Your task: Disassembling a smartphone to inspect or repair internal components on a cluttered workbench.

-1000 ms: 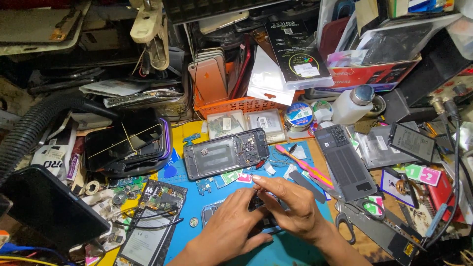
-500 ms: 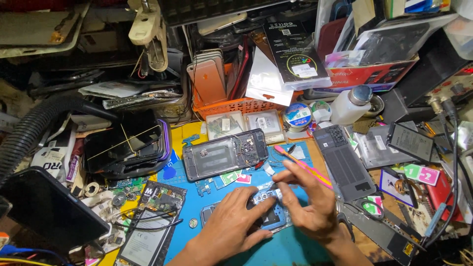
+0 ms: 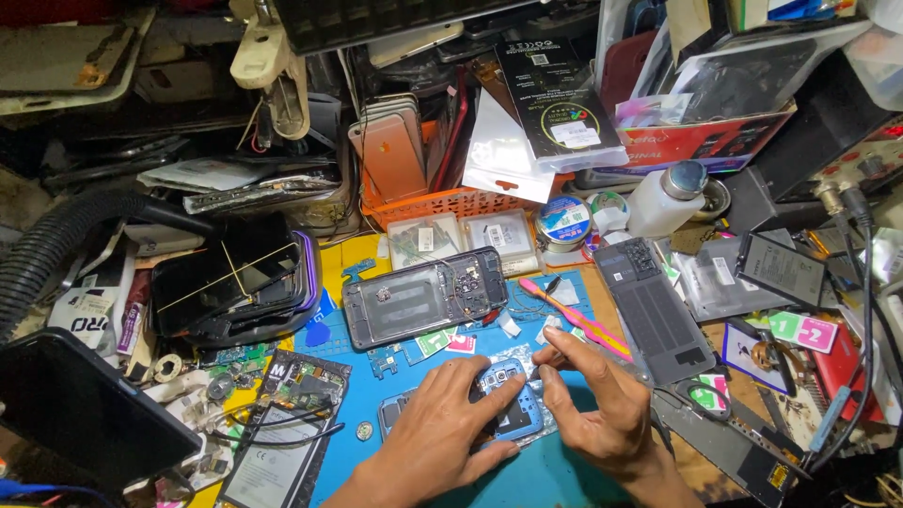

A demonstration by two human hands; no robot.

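The right hand (image 3: 602,414) has drawn back nearer, fingertips now pinching at the top of the blue phone (image 3: 508,404) (mid-mat), which the left hand (image 3: 442,437) pins flat.

Both hands, the left hand (image 3: 442,437) and the right hand (image 3: 597,404), are bare, without gloves, rings or a watch. The forearms at the lower middle of the frame show no sleeves. The fingernails are short and plain.

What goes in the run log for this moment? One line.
left hand: holds blue phone | right hand: fingertips at its top | blue mat | opened phone frame behind
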